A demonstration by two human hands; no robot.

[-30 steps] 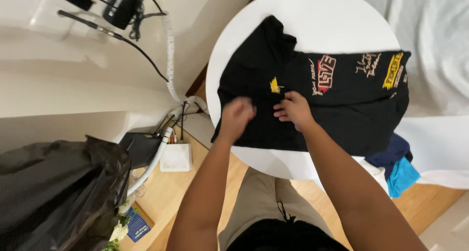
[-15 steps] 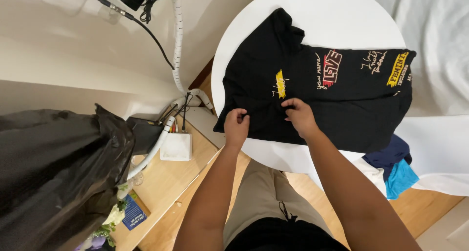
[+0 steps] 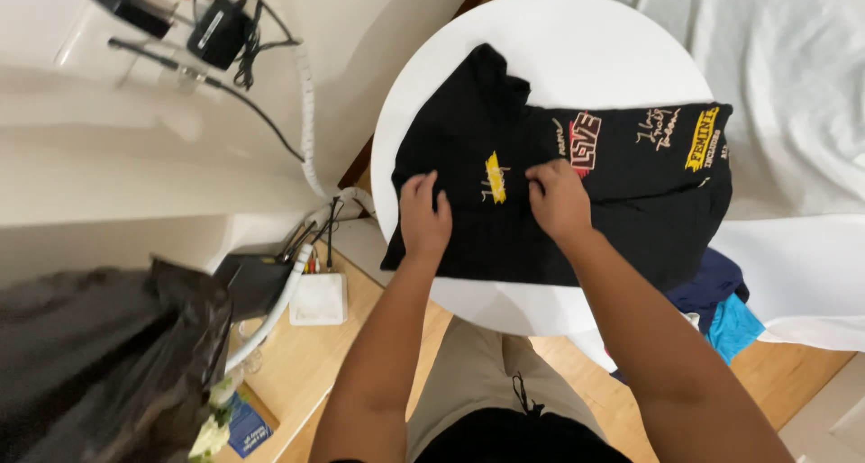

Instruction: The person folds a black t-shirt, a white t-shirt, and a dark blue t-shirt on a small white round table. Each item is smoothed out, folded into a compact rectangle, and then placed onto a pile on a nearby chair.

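Observation:
A black T-shirt [image 3: 622, 202] with small red, yellow and white printed patches lies spread over a round white table [image 3: 577, 58]. My left hand [image 3: 423, 218] rests on the shirt's near left part, fingers curled and pinching the cloth. My right hand [image 3: 559, 197] presses on the middle of the shirt beside a yellow patch [image 3: 495, 177], fingers bent down onto the fabric. Both forearms reach up from the bottom of the view.
A white bed sheet [image 3: 793, 94] fills the right side. Blue garments [image 3: 725, 305] hang below the table's right edge. On the left are a black plastic bag [image 3: 99, 364], a white box [image 3: 319, 299] with cables on the wooden floor, and a black charger [image 3: 219, 32].
The view has shifted so the table sits more central. Both hands have moved apart on the shirt, the left one sliding left, and the cloth between them lies flatter with the yellow patch showing.

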